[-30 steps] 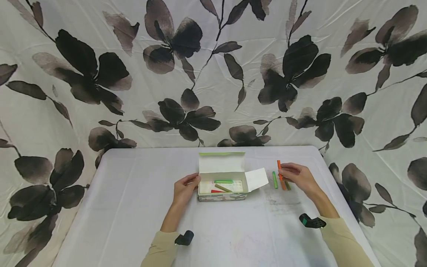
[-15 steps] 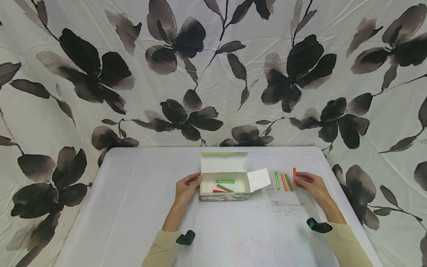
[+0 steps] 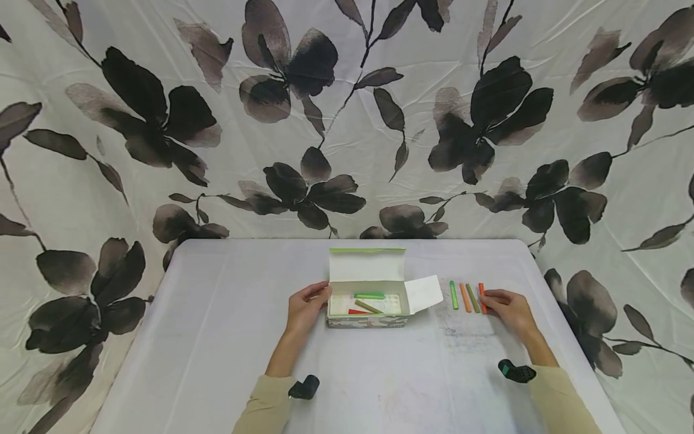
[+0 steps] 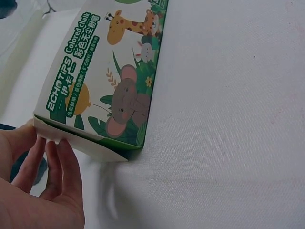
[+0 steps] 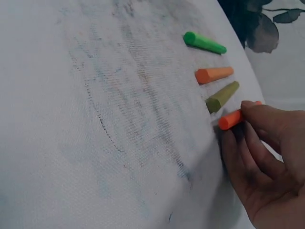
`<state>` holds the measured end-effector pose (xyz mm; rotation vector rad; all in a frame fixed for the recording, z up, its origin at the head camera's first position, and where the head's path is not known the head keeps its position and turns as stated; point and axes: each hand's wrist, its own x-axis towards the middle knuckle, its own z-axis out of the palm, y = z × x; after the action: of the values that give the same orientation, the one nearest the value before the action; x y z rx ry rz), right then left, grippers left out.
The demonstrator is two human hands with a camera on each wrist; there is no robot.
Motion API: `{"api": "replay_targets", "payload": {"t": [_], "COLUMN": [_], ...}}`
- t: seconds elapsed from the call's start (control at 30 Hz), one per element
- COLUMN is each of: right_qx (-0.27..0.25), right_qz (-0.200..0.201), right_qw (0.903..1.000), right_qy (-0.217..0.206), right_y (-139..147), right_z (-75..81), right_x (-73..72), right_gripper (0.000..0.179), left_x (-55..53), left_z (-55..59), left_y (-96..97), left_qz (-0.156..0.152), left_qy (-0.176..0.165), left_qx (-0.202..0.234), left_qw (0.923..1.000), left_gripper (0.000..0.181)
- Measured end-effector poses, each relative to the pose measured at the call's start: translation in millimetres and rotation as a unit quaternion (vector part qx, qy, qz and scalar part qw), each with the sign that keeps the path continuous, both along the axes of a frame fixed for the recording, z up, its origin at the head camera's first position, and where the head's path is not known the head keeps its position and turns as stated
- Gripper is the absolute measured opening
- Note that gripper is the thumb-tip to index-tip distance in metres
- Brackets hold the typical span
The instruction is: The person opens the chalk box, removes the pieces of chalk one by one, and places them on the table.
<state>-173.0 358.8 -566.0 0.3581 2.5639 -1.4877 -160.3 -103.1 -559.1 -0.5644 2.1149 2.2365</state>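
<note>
Sleeves (image 3: 262,404), two in tan, reach in from the near edge, a black wrist device (image 3: 305,387) beside each. The right hand (image 5: 271,162) pinches one red-orange chalk stick (image 5: 232,119) between thumb and fingers, at the right end of a row of four; an olive stick (image 5: 222,98), an orange stick (image 5: 215,74) and a green stick (image 5: 205,43) lie left of it. The left hand (image 3: 306,307) pinches an end flap (image 4: 90,147) of one box (image 3: 367,323) labelled "ECHOTIPS Colored chalk" with Chinese characters; inside lie three more sticks (image 3: 369,296) in green, olive and red. Beyond the white table (image 3: 217,283) hangs floral cloth (image 3: 368,132).
</note>
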Motion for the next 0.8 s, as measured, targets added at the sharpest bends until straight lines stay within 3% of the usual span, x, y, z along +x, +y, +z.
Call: {"api": "replay_targets", "payload": {"t": [0.2,0.3,0.8], "right_qx": [0.108,0.133,0.121], "right_qz": [0.005,0.013,0.004], "right_qw": [0.9933,0.9896,0.9886], "right_qy": [0.042,0.052,0.09], "right_y": [-5.7,-7.9,-16.1], "right_z": [3.7,6.6,35.6], "right_x": [-1.7,-1.6,-4.4], "right_gripper": [0.032,0.028,0.027], "left_x": [0.8,1.6,0.7], "left_z": [0.1,0.3,0.5], "left_y": [1.7,2.5,1.3], "left_qz": [-0.003,-0.003,0.0], "left_qy": [0.001,0.003,-0.002], "left_qx": [0.001,0.003,-0.019], "left_qw": [1.0,1.0,0.9998], "left_gripper": [0.032,0.031,0.03]}}
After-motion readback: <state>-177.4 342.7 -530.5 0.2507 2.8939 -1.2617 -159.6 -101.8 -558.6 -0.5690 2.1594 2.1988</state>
